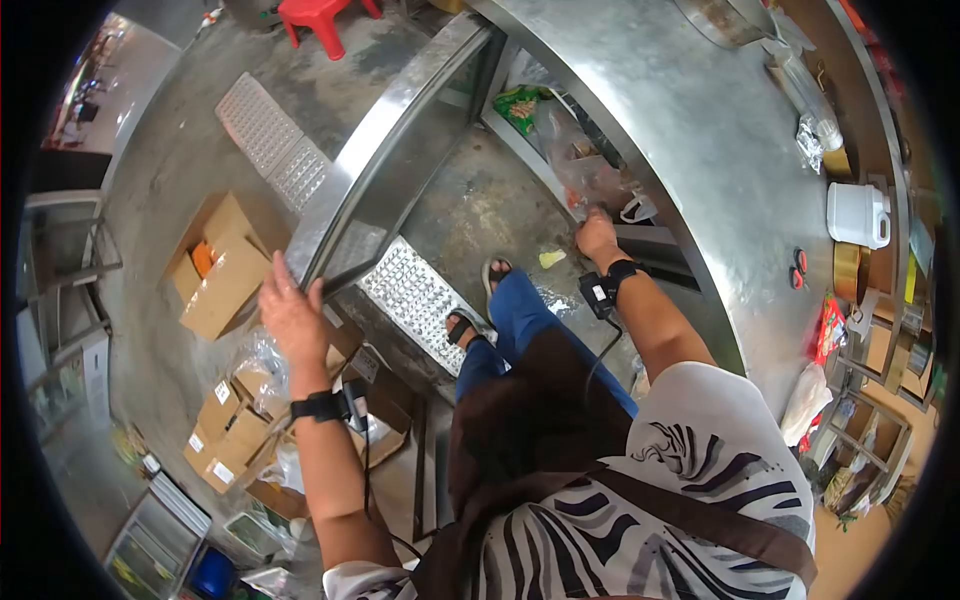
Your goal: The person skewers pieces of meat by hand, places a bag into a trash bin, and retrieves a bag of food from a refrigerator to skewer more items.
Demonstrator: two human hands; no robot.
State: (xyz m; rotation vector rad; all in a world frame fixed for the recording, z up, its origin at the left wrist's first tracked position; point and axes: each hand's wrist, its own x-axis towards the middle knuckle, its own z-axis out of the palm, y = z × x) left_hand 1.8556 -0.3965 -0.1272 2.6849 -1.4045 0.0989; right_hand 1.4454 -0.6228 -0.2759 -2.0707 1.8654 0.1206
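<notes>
My left hand [291, 315] grips the corner edge of a steel cabinet door [395, 160] that stands swung open. My right hand [598, 237] reaches down under the steel counter [700, 130], its fingers closed on the bottom of a clear plastic bag [585, 165] resting on the lower shelf. A green snack packet [520, 103] lies further back on that shelf. Both wrists wear black bands with cables. My legs in blue trousers and sandals [495, 270] stand on the concrete floor.
A white plastic jug [857, 214] and small items sit on the counter's right side. Open cardboard boxes [222, 270] lie on the floor at left, with perforated metal trays [272, 140] and a red stool [320, 20] beyond.
</notes>
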